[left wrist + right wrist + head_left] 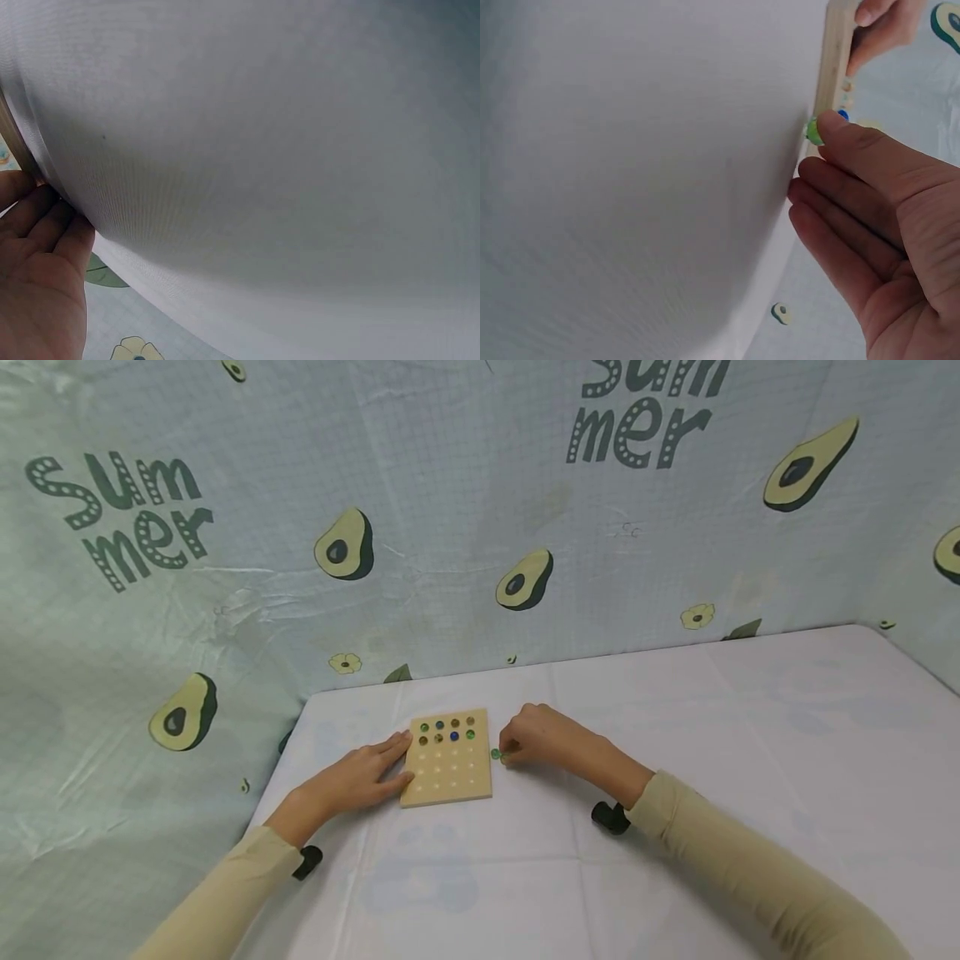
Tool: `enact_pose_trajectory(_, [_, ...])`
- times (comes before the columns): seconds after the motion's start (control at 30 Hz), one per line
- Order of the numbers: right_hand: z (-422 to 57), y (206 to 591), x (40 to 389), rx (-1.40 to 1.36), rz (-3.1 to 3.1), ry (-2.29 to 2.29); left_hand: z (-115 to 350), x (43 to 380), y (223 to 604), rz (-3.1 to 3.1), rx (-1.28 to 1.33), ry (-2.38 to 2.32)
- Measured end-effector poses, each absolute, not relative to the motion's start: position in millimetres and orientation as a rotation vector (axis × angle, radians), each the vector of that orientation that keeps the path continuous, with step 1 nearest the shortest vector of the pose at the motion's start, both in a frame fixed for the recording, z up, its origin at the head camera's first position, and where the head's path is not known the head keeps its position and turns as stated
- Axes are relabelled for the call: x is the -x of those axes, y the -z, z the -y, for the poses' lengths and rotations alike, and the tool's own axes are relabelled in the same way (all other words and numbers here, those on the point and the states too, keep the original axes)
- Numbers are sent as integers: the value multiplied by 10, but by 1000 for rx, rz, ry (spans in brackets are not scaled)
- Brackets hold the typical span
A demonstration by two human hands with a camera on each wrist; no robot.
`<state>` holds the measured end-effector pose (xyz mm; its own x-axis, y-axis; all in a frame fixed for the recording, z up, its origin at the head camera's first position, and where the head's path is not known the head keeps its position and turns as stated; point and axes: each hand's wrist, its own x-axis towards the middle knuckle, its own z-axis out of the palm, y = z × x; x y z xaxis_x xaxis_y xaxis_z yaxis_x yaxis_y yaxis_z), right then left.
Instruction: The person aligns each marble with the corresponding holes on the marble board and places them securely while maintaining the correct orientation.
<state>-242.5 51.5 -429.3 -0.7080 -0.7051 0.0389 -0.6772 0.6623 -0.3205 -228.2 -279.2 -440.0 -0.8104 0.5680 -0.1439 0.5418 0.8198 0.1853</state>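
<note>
A square light wooden board [446,797] with rows of shallow round hollows lies on the table. Glass marbles [454,736] in green, blue and amber fill its two far rows; the nearer hollows hold none. My left hand [367,774] rests at the board's left edge, fingers mostly straight, fingertips and thumb touching it. Just off the board's right edge, my right hand [536,737] pinches a green marble [814,131] at the tips of thumb and finger. A second small marble seems to show under those fingertips in the head view, partly hidden.
A white cloth [675,735] covers the table. Behind it hangs a pale curtain [435,627] printed with avocados and lettering. Black wrist cameras [611,817] sit under both wrists, low over the cloth.
</note>
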Motion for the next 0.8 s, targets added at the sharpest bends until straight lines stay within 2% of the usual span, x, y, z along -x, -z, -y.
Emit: enact_pose_trajectory(0.8, [-555,4330,2392,1284,-2786,488,2772,2254,4381,-2810,-869,-209])
